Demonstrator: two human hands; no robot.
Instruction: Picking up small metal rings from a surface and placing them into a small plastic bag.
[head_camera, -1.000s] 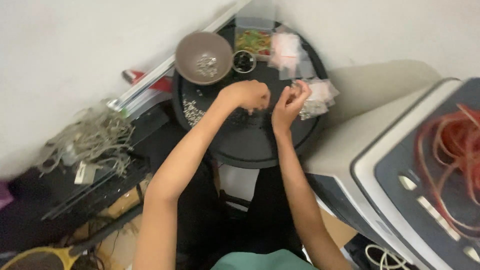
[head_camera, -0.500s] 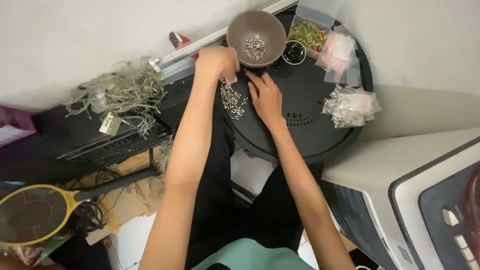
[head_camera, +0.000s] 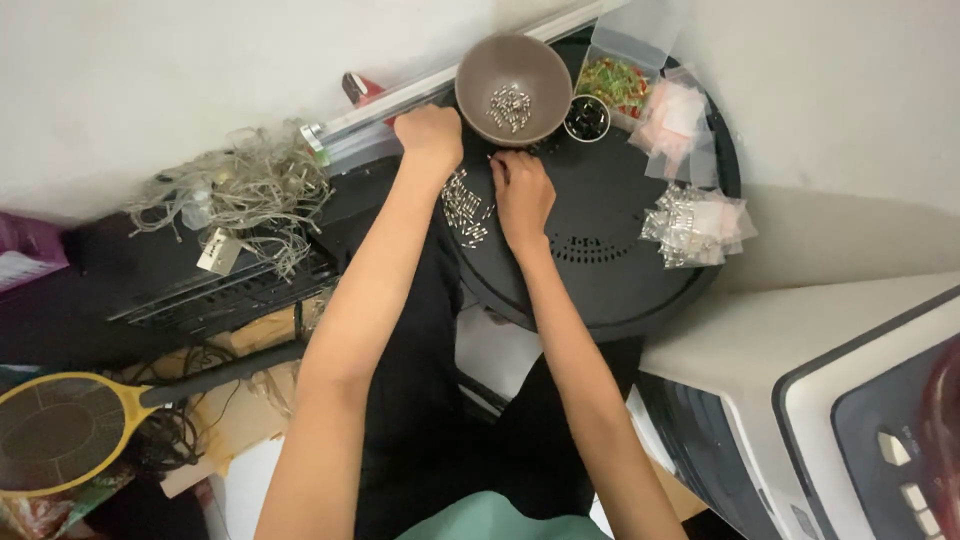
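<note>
Head view, looking straight down. Nearest the camera, a pale green garment edge sits at the bottom of the frame, and two bare forearms reach up from it toward a round black tray. At lower left a yellow-framed racket-shaped swatter lies on cluttered flooring; at lower right stands a white and dark grey appliance with buttons on its top.

Middle distance: the right hand rests palm down on the tray, fingers curled toward its far edge with the tips bunched together; whether they pinch a piece cannot be told. Just to its left, a loose scatter of small silver metal pieces lies on the tray between the two wrists. The left hand is closed in a loose fist at the tray's left rim, just beside the bowl; what it grips, if anything, is hidden. On the tray's right side lie small clear bags of silver pieces.

Farther off: a brown bowl holding a small heap of the same silver pieces stands at the tray's far edge, a small round cup of dark pieces touching its right side. Beyond are a clear bag of red and green pieces and empty clear bags. A tangle of pale wire lies to the left on a black rack, against the white wall.
</note>
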